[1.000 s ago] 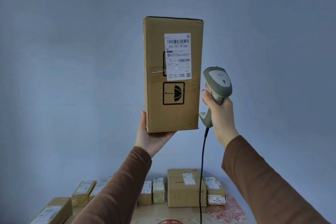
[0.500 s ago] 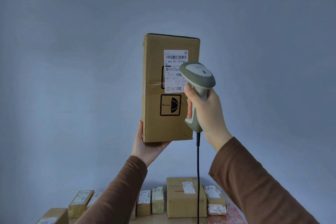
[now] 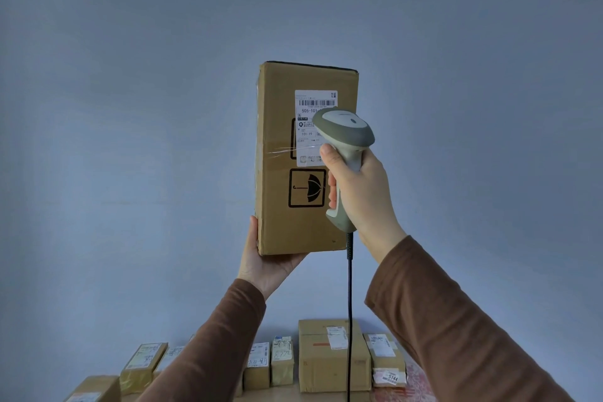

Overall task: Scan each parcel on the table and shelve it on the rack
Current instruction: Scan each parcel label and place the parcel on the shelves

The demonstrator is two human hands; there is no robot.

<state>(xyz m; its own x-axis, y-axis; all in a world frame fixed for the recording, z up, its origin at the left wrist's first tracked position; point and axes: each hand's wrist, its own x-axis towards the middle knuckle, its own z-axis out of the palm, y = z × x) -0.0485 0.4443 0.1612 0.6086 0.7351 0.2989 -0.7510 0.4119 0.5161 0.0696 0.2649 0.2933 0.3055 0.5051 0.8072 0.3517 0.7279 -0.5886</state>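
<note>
A tall brown cardboard parcel (image 3: 277,153) stands upright in the air, raised before a blue-grey wall. It carries a white shipping label (image 3: 308,101) with a barcode and a black umbrella mark below. My left hand (image 3: 266,261) grips the parcel's lower left corner from underneath. My right hand (image 3: 362,192) grips a grey handheld barcode scanner (image 3: 347,132), whose head covers the lower right part of the label. The scanner's black cable (image 3: 349,320) hangs straight down. The rack is not in view.
Along the bottom, several more brown parcels with white labels stand in a row on a wooden table (image 3: 287,396), among them a larger box (image 3: 321,369) in the middle. A red patterned mat (image 3: 416,382) lies at the table's right.
My right hand has brought the scanner left and up, from beside the parcel to in front of its label. The parcel sits lower in view.
</note>
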